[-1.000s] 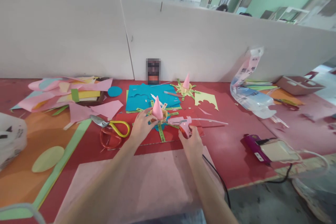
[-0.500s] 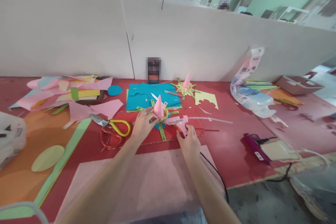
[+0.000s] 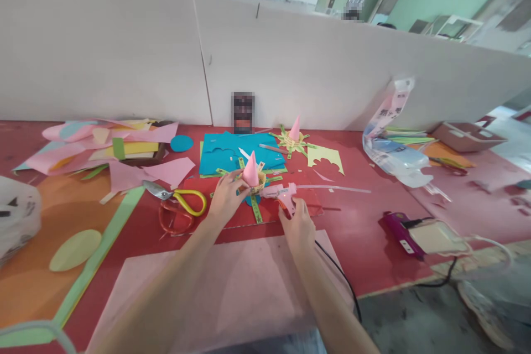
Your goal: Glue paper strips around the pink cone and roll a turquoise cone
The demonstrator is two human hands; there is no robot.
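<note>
My right hand (image 3: 299,224) grips a pink hot glue gun (image 3: 286,192), its nozzle pointing left, with a long clear glue stick (image 3: 342,188) out of its back. The nozzle is close against the base of a small paper craft with a pink cone (image 3: 251,170) on top and green strips radiating outward. Fingers of my left hand (image 3: 227,194) are closed on the left side of that craft's base; the fingertips are partly hidden. A red sheet (image 3: 232,220) lies under it. Behind stands a similar pink-coned craft (image 3: 295,131).
Scissors (image 3: 178,199) with yellow and red handles lie left. Blue sheets (image 3: 240,146) and a notched pale-yellow piece (image 3: 327,156) sit behind. Paper scraps (image 3: 120,146) pile at left. A plastic package (image 3: 394,149), a purple power strip (image 3: 404,237) and a box (image 3: 470,135) are at right.
Both hands, the craft and the glue gun stay almost in place. The glue gun's rear seems tilted very slightly; the view has shifted a little.
</note>
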